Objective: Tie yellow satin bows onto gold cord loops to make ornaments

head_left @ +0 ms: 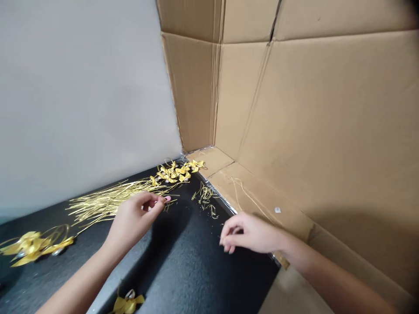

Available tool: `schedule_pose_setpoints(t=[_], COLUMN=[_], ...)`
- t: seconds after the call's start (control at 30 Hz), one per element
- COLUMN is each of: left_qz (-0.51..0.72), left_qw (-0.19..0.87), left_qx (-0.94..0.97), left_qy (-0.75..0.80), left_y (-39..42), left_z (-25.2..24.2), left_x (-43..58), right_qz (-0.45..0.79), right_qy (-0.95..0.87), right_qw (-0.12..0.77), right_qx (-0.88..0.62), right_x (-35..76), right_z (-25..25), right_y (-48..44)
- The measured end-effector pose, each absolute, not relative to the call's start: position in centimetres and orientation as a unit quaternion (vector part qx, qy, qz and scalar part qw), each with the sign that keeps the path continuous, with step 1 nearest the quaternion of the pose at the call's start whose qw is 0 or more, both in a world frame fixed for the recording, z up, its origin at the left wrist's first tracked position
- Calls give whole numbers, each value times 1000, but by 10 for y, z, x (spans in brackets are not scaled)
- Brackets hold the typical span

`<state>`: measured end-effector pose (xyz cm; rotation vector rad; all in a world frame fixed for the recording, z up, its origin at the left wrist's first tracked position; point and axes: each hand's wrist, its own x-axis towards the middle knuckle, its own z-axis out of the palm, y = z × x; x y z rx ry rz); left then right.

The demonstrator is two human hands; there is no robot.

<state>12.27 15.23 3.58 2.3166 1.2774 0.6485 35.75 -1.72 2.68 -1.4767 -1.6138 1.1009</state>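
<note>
My left hand (139, 213) is over the near end of a bundle of thin gold wires (108, 198), its fingers closed. A small pink item (167, 199) shows at its fingertips; what kind it is I cannot make out. My right hand (247, 233) is held above the right edge of the black table, with thumb and fingers curled together. Whatever it may pinch is hidden or too small to see. Beyond my left hand lies a cluster of yellow ribbon bows (176, 172) with shiny beads. Between the hands are curly gold wire scraps (206, 195).
More yellow bows (31, 246) with wire loops lie at the left, and a single bow (128, 302) sits at the near edge. A cardboard sheet (310, 117) stands along the right side of the black table (186, 270). A grey wall (85, 87) rises behind.
</note>
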Motion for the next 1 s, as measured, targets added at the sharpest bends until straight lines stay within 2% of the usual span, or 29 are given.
schedule_pose_setpoints(t=[0.17,0.37,0.5,0.67,0.87,1.0], left_qz=[187,200,192,205,229,233], left_qw=[198,220,311,418,498,520], left_qx=[881,897,893,843,787,766], left_qy=[388,326,263,270,283,297], left_y=[157,142,115,94,73,54], left_z=[23,15,20,15,9,6], left_x=[172,211,210,205,190,181], right_qz=[205,142,144,185,307,339], right_qy=[-577,-592,-615,-619,-484,-426], right_qw=[390,427,450,477,581,626], right_qx=[-688,-669,-631,-596,-578,-559], right_x=[401,393,378,363,343,322], right_z=[20,12,16,21,1,-17], right_y=[-20,-14,-13,-14,-24,-32])
